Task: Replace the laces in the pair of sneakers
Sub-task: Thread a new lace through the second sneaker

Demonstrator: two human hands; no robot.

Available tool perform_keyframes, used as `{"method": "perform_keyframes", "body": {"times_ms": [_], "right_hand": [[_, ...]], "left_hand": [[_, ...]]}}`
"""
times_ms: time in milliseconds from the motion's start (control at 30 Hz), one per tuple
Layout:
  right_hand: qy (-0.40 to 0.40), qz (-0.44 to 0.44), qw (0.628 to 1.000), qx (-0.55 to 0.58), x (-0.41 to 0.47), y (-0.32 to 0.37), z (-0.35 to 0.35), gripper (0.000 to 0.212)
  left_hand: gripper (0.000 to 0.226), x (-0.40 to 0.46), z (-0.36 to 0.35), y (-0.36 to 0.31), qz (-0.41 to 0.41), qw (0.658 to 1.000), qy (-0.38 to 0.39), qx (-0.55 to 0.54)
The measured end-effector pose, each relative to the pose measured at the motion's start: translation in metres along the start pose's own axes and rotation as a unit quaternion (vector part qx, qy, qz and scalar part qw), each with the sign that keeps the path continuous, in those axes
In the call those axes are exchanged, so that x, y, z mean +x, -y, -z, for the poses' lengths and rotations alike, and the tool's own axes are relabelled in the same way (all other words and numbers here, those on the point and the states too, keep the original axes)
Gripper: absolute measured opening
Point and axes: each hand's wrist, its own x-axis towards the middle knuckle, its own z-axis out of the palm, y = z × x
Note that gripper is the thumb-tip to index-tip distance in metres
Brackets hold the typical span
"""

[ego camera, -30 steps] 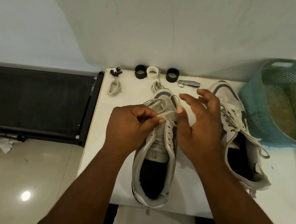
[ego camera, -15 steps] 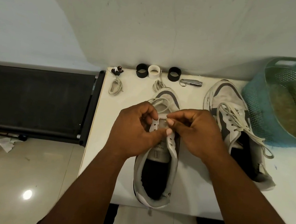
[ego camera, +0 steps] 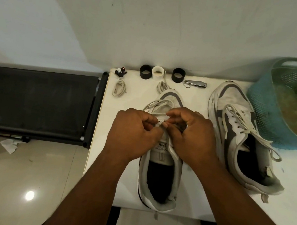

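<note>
Table (ego camera: 207, 205), white: bears all items
Basket (ego camera: 263, 112), teal: 3 o'clock edge
Right shoe (ego camera: 235, 106), laced: 2 o'clock of centre, lying loose
Left shoe (ego camera: 160, 169): centre, toe to 12 o'clock
Left hand (ego camera: 133, 134), right hand (ego camera: 194, 136): over the shoe's eyelets, fingers curled, each pinching the lace (ego camera: 155, 104), whose loops lie on the toe
Spare laces (ego camera: 118, 89), rings (ego camera: 145, 71), clipper (ego camera: 197, 84): 12 o'clock edge
</note>
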Motion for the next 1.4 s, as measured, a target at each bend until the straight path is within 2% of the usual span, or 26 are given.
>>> {"method": "perform_keyframes", "body": {"times_ms": [200,600,767,933,1033,1100,1167,1267,1400], "right_hand": [[0.000,-0.014,0.998,0.059,0.001,-0.009,-0.001,0.020],[0.000,0.015,0.999,0.031,0.000,-0.014,-0.003,0.020],[-0.068,0.014,0.996,0.055,-0.005,-0.020,-0.021,0.020],[-0.130,0.010,0.988,0.087,-0.011,-0.026,-0.031,0.032],[-0.141,-0.014,0.983,0.120,-0.012,-0.026,-0.033,0.035],[-0.117,-0.015,0.985,0.125,-0.011,-0.024,-0.031,0.033],[-0.069,0.010,0.993,0.096,-0.009,-0.022,-0.025,0.028],[-0.013,0.037,0.999,-0.014,-0.005,-0.020,-0.016,0.016],[-0.002,0.075,0.993,-0.094,-0.003,-0.013,-0.012,0.020]], "left_hand": [[0.013,0.003,-0.002,0.003,0.019,0.999,-0.008,-0.042],[0.022,0.005,-0.008,0.006,0.061,0.989,-0.021,-0.131],[0.026,0.006,-0.006,0.008,0.059,0.988,0.008,-0.144],[0.024,0.006,-0.007,0.009,0.059,0.982,0.037,-0.178],[0.025,0.006,-0.008,0.009,0.062,0.975,0.041,-0.211],[0.028,0.006,-0.007,0.009,0.056,0.974,0.044,-0.217],[0.031,0.006,-0.008,0.010,0.050,0.974,0.047,-0.214],[0.035,0.007,-0.009,0.012,0.050,0.974,0.047,-0.214],[0.038,0.007,-0.010,0.013,0.053,0.972,0.038,-0.227]]}}
